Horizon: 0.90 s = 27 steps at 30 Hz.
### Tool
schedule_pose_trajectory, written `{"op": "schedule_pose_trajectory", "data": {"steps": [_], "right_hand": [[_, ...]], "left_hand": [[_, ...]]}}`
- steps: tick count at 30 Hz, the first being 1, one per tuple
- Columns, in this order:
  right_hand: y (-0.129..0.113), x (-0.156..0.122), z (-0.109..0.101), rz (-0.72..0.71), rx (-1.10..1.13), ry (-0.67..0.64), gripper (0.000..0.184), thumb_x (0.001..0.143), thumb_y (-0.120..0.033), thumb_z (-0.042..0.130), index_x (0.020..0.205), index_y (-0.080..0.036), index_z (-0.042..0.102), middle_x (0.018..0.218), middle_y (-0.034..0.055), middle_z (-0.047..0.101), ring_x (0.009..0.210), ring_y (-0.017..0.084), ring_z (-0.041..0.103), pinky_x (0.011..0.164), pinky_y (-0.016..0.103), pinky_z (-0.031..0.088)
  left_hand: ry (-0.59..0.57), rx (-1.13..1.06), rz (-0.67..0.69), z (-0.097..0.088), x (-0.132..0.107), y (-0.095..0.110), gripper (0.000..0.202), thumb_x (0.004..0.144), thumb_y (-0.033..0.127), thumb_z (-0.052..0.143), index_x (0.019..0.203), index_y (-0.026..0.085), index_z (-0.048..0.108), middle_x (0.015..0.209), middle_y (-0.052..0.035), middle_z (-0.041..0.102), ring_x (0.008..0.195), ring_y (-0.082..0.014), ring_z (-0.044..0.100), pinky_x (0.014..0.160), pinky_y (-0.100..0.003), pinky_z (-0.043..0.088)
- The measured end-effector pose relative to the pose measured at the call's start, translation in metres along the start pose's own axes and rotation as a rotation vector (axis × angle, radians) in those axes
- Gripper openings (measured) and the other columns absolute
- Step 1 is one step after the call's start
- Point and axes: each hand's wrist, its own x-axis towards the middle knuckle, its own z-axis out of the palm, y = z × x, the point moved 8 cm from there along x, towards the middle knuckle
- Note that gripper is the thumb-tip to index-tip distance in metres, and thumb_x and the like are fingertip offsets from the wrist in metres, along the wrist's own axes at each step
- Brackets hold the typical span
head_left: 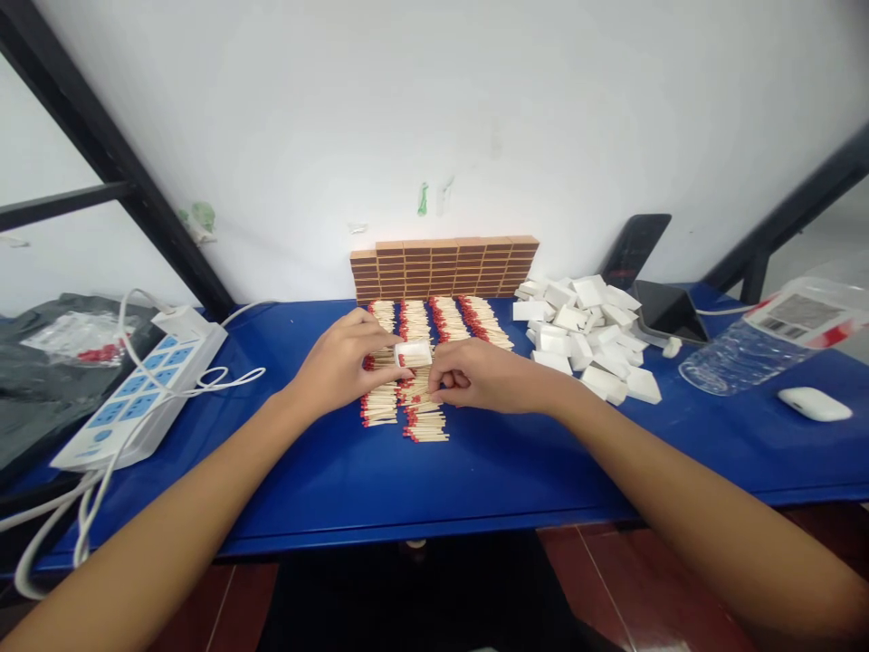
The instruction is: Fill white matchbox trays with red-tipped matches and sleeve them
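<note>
My left hand (339,358) grips a small white matchbox tray (411,349) between thumb and fingers, and a few red-tipped matches show inside it. My right hand (485,373) is closed just right of the tray, its fingers curled over the loose matches (426,426). Whether a match sits between those fingertips is hidden. Below and behind both hands the matches lie in several columns on the blue tabletop (326,493), most red heads pointing left.
Stacked matchboxes (444,270) line the wall behind the matches. A heap of white trays (584,330) lies to the right, near a phone (636,249), a plastic bottle (753,340) and a white earbud case (815,404). At left are a power strip (146,398) and white cables.
</note>
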Motion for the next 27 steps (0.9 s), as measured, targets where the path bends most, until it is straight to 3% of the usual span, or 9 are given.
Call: {"op": "schedule_pose_trajectory", "data": {"steps": [14, 27], "right_hand": [[0.0021, 0.001, -0.002, 0.028, -0.019, 0.011, 0.01, 0.089, -0.013, 0.069, 0.087, -0.017, 0.077, 0.08, 0.0008, 0.066, 0.066, 0.01, 0.056, 0.063, 0.024, 0.042], [0.0024, 0.0018, 0.0037, 0.01, -0.011, 0.009, 0.009, 0.088, -0.015, 0.067, 0.083, -0.018, 0.074, 0.074, -0.0021, 0.07, 0.063, 0.01, 0.058, 0.061, 0.023, 0.041]], "left_hand": [[-0.002, 0.003, 0.008, -0.0001, 0.0003, 0.0008, 0.037, 0.09, 0.054, 0.073, 0.097, 0.019, 0.077, 0.087, -0.0071, 0.075, 0.092, -0.0243, 0.06, 0.081, -0.039, 0.051], [-0.014, 0.005, 0.002, 0.0023, -0.0011, -0.0016, 0.037, 0.089, 0.053, 0.075, 0.106, 0.02, 0.078, 0.089, -0.0077, 0.075, 0.094, -0.0247, 0.06, 0.082, -0.039, 0.052]]}}
